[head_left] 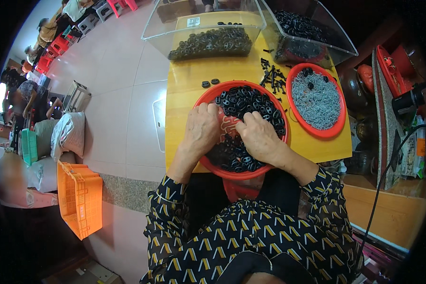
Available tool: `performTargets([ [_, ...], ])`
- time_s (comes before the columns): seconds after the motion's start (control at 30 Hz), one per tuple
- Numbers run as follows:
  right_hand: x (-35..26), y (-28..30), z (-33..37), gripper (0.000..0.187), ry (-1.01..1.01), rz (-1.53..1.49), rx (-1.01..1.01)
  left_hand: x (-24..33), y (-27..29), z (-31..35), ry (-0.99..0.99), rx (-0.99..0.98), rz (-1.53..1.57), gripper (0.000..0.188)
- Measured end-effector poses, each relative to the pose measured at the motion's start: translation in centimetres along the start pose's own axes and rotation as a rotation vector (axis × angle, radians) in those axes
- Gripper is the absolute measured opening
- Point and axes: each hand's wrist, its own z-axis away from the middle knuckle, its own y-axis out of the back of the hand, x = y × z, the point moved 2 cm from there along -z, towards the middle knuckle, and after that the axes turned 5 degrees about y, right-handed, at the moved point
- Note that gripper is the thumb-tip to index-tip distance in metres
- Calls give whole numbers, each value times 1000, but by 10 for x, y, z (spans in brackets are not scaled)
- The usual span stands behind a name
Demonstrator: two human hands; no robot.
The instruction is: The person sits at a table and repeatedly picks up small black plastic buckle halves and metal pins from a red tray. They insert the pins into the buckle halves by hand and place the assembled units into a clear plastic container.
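Left on the pale floor [123, 104], sacks [68, 135] stand beyond an orange crate [80, 199]. The yellow worktop [180, 132] comes next, two clear bins at its far side: the left bin [210, 42], then the right bin [303, 42]. A red tray [239, 175] of black pieces [258, 102] lies at the near side; a screw dish [324, 134] sits farther right. The pieces spread beyond, between and nearer than the hands. The left hand [202, 125] and right hand [260, 137] are apart, knuckles up, fingers bent inward; whether either grips anything is hidden.
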Motion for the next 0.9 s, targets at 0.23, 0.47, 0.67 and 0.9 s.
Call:
performTargets([
  [0.23,8,7,7,10,-29,-231,190,4,3,6,-50,165,329,33],
  [0.47,2,23,17,17,-135,-756,259,-1,4,18,-5,210,529,19],
  [0.67,3,13,22,14,-438,-1167,135,18,17,32,327,15,1283,6],
  [0.9,-13,-4,4,23,-417,-1628,93,35,23,38,44,270,1023,10],
])
